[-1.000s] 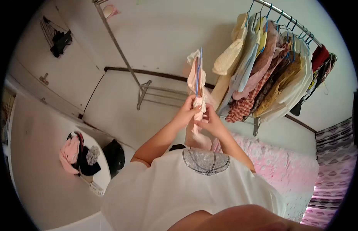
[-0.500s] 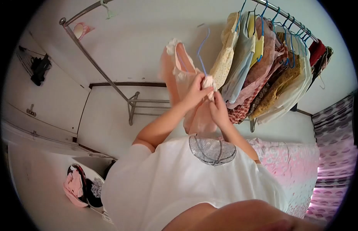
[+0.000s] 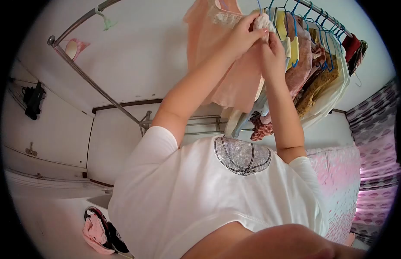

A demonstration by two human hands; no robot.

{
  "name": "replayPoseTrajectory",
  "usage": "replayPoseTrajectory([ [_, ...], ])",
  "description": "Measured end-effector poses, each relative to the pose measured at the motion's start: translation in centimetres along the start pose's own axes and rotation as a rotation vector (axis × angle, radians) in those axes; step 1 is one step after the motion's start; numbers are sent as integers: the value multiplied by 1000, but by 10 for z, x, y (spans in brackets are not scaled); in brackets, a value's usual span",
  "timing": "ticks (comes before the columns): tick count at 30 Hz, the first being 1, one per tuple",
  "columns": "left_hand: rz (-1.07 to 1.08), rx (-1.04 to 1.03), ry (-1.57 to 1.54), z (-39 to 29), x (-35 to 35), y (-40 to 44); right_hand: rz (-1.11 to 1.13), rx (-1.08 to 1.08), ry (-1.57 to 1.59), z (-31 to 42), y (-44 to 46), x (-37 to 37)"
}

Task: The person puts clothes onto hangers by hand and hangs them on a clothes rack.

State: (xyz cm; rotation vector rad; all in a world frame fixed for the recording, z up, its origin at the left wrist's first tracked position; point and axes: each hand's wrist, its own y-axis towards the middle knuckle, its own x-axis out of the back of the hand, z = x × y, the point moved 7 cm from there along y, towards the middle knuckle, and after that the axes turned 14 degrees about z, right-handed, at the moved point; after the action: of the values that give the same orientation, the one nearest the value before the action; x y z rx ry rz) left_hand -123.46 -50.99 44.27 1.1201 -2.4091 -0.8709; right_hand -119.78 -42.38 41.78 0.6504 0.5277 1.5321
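Note:
A sheer pink dress [image 3: 239,82] with white lace trim hangs from my raised hands. My left hand [image 3: 248,34] is closed on the bunched lace shoulder of the dress. Just to the right, my right hand [image 3: 273,54] pinches the same lace bunch from below. A thin blue clothes hanger [image 3: 259,6] rises out of the bunched cloth, its upper part cut off by the frame's top edge. More of the hanger shows faintly inside the neckline. Most of my fingertips are hidden in the fabric.
Several garments [image 3: 323,88] on blue hangers crowd the metal rail [image 3: 313,6] at the right. A pale green hanger [image 3: 106,21] dangles at the rack's left end. Beyond my right arm lies a pink floral bed [image 3: 336,172], near a patterned curtain [image 3: 375,129].
Both hands have lifted the dress up and to the right, closer to the hanging clothes. The dress now hangs unfolded at greater length, and my arms reach farther out.

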Motion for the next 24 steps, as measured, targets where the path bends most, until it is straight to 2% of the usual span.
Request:
replayPoseTrajectory([
  [2,-13,33,-151,13,9,15,-29,61,38,14,14,-3],
  [5,61,-57,-128,12,14,30,-54,-49,-88,11,26,1],
  [9,56,-15,-137,34,26,46,-82,-89,23,-2,40,-2],
  [12,17,75,-174,58,35,50,-83,-74,73,-29,49,-1],
  [15,22,89,-247,84,39,45,-45,-172,-79,-56,47,4],
  [19,-20,118,-340,102,33,35,-44,-159,-104,-87,42,13],
  [24,-18,131,-138,113,35,40,-62,-184,-45,-90,39,17],
])
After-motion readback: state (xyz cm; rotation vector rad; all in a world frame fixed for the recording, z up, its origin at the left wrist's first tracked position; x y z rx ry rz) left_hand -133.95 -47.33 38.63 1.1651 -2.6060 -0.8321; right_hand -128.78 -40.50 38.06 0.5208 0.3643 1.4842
